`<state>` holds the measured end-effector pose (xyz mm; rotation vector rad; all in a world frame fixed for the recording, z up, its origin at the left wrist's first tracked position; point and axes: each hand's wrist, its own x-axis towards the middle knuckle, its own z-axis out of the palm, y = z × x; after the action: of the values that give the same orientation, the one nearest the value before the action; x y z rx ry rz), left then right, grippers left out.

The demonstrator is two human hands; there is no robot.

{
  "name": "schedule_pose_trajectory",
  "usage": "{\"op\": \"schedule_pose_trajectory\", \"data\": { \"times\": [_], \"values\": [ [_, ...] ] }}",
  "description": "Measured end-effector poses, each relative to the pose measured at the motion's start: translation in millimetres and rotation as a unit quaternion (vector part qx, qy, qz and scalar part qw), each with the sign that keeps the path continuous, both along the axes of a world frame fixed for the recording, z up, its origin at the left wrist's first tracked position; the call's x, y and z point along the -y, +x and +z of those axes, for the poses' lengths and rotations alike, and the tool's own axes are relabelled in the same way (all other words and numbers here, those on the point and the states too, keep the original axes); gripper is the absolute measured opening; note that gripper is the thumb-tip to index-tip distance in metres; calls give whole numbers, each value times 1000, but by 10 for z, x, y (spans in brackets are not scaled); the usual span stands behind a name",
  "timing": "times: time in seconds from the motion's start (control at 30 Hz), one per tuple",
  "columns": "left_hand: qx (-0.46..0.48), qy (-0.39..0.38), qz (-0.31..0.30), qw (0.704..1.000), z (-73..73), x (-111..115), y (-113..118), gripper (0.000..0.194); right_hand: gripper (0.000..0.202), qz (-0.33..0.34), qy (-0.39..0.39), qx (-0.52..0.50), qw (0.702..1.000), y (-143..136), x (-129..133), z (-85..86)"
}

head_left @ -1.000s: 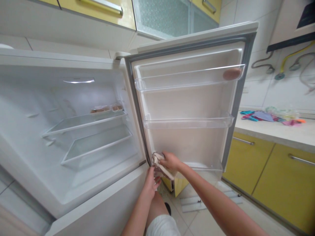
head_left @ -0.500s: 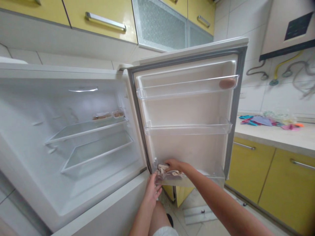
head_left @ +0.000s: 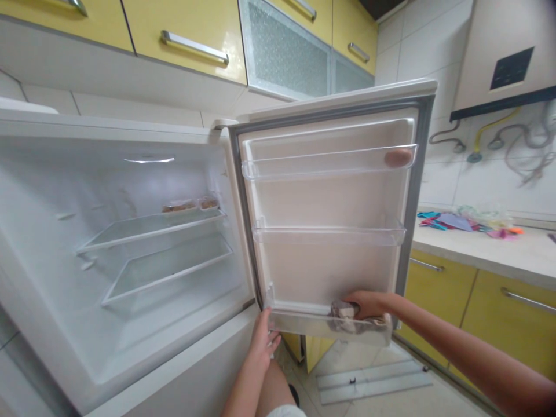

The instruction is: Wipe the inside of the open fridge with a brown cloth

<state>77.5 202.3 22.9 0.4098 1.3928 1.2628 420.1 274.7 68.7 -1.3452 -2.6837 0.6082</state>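
Observation:
A crumpled grey-and-beige cloth (head_left: 344, 311) is bunched under my right hand (head_left: 367, 304), whose fingers close on it inside the lowest clear door bin (head_left: 304, 322) of the fridge. The cloth presses down toward the right part of that bin. At the bin's left end, my left hand (head_left: 263, 339) rests its fingers against the outer corner, fingers apart and holding nothing loose. The fridge door (head_left: 330, 197) stands wide open. Above are a middle clear bin (head_left: 330, 236) and a top bin (head_left: 313, 167) with a brown egg-like object (head_left: 398, 157) at its right.
Inside the fridge, small food packs (head_left: 180, 206) sit on the upper glass shelf (head_left: 152, 229). Colourful cloths (head_left: 460, 222) and plastic lie on the counter (head_left: 486, 249) to the right. On the floor is a pale panel (head_left: 373, 382). Yellow cabinets (head_left: 191, 35) hang overhead.
My right hand has slid the cloth from the left end of the lowest bin to its right part. My left hand stays at the left corner. The view has shifted slightly.

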Motion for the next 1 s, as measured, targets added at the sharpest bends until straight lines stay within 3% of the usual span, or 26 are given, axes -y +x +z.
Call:
{"op": "schedule_pose_trajectory", "data": {
  "times": [0.1,0.2,0.33,0.43,0.53,0.6,0.67,0.73,0.87,0.93,1.0],
  "values": [
    [3,8,-4,1000,11,-8,-1,48,38,-6,25,1,1000,50,114,33],
    [-3,6,-10,1000,25,-7,-24,50,52,-26,73,-4,997,-30,202,90],
    [-12,-3,-25,1000,38,-2,-61,49,58,-50,267,49,961,-98,342,260],
    [-16,-8,-29,999,28,-8,-62,49,51,-59,437,68,895,-48,488,411],
    [-17,-9,-29,999,13,-20,-39,50,51,-57,608,43,790,52,618,536],
    [-19,-9,-31,999,10,-28,-21,51,53,-75,683,19,726,107,643,601],
    [-23,-11,-30,999,13,-35,-10,52,54,-104,711,5,695,126,601,637],
    [-31,-14,-29,999,19,-39,-7,53,52,-134,699,12,702,98,506,619],
    [-44,-14,-32,998,19,-47,-7,55,46,-160,609,71,773,-33,289,383],
    [-48,-13,-35,998,12,-57,8,53,42,-115,545,97,825,-79,208,232],
    [-51,-15,-33,998,3,-72,38,52,34,-18,456,110,883,-86,143,130]
  ]
}}
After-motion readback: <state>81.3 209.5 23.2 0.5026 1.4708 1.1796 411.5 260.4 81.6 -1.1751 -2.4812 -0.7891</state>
